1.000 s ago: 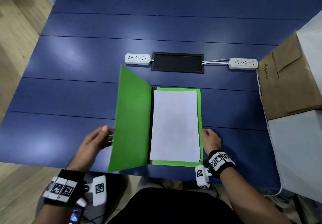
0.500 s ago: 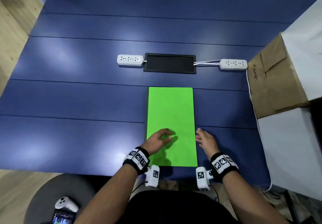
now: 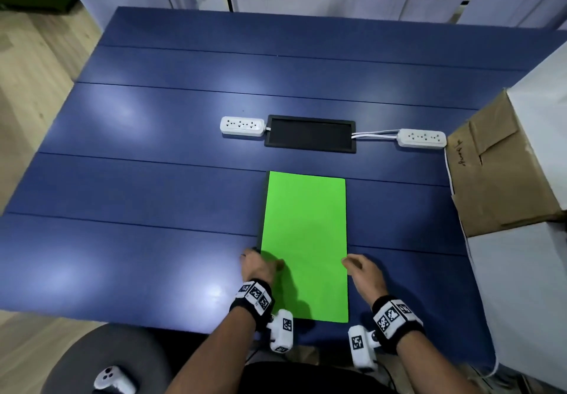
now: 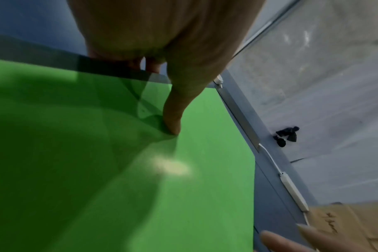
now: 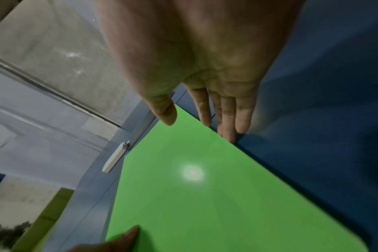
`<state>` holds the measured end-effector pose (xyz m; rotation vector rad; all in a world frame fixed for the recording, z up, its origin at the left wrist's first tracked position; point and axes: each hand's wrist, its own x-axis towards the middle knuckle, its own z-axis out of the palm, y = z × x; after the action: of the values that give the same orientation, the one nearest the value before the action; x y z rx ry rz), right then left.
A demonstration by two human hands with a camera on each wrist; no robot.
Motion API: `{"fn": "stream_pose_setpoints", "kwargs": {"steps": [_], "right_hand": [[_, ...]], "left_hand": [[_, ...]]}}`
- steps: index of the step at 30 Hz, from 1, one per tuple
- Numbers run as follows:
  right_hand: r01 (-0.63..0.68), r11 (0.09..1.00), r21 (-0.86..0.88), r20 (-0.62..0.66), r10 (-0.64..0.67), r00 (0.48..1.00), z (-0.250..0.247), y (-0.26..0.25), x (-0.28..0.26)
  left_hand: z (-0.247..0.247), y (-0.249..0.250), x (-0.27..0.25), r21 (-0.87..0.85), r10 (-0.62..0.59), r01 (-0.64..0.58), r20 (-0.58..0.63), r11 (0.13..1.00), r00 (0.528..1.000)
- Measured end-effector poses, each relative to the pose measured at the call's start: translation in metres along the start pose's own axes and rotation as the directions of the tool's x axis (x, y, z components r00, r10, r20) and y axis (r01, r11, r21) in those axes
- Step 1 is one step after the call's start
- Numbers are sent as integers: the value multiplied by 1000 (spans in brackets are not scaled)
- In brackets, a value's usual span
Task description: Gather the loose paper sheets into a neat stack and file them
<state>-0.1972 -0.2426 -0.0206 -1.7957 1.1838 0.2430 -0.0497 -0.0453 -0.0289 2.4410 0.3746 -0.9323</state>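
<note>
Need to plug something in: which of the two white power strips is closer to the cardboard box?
The right power strip, right of the black panel, almost against the cardboard box. The left power strip lies beyond the panel.

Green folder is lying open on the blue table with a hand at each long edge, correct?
Not open: the head view shows the green folder closed flat on the blue table, with the left hand and right hand at its long edges.

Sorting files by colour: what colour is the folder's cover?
Bright green; the folder shows best in the head view.
</note>
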Motion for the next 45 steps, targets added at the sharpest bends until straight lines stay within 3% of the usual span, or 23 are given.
{"fn": "stream_pose_setpoints", "kwargs": {"steps": [4, 9, 15, 18, 22, 24, 27, 29, 32, 40, 45], "right_hand": [[52, 994, -95, -15, -53, 998, 9, -10, 2], [163, 963, -215, -2, -167, 986, 20, -15, 6], [325, 750, -577, 138, -303, 943, 23, -8, 18], [331, 671, -664, 176, -290, 941, 24, -7, 30], [282, 664, -692, 207, -191, 959, 27, -6, 39], [277, 664, -695, 206, -185, 961, 29, -6, 40], [279, 667, -691, 211, -183, 960, 27, -8, 39], [280, 674, -683, 218, -178, 960, 25, -9, 38], [282, 685, -672, 230, -169, 958, 24, -10, 38], [284, 691, -665, 245, -157, 957, 22, -13, 32], [277, 717, -639, 273, -125, 954, 17, -19, 29]], "left_hand": [[-40, -17, 23, -35, -44, 43, -43, 998, 998], [-127, -71, 97, -87, -66, 48, -216, 995, 974], [-236, -130, 189, 96, -78, 118, -344, 988, 936], [-266, -139, 211, 201, -54, 133, -355, 971, 933], [-261, -129, 204, 300, 43, 63, -332, 952, 942], [-237, -118, 187, 422, 206, -79, -265, 903, 942], [-184, -106, 155, 570, 416, -316, -50, 758, 908], [-159, -104, 143, 616, 424, -357, 41, 702, 905], [-153, -98, 148, 649, 397, -339, 62, 681, 916], [-203, -69, 213, 709, 410, -334, 69, 621, 909], [-217, -60, 219, 687, 421, -358, 83, 632, 903]]}}
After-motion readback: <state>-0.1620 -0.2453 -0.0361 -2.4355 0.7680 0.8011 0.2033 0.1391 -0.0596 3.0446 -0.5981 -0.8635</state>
